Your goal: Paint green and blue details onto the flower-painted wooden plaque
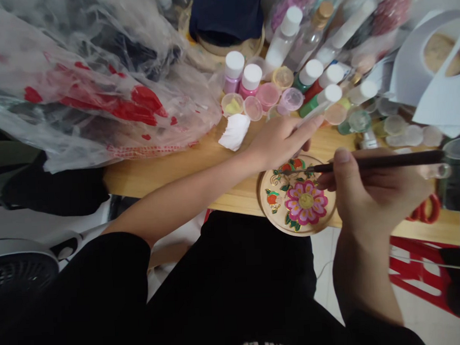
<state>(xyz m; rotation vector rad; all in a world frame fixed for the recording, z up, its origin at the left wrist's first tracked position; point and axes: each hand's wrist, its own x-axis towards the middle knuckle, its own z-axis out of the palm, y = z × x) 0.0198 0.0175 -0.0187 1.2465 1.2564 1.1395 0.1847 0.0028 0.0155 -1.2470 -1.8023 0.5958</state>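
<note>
My right hand (379,191) grips a slim tool with a dark handle (397,159) and thin metal shaft. Its tip touches or hovers just over a round wooden plaque (268,211); I cannot tell which. On the plaque, gold outlines frame a large pink flower (306,202), orange blossoms and green leaves. Beyond the plaque's far edge is my left hand (280,140), its fingers pointing right. A thin, pale translucent stick (314,113) runs along those fingers and seems held between them. Part of the left fingertips is hidden.
White-capped bottles (252,77) and small cups of colour (268,95) crowd the back. A torn white paper (234,131) lies left of my left hand. A crinkled plastic bag (135,105) covers the left side. Red-handled scissors (430,209) lie right; the table's front edge runs under the plaque.
</note>
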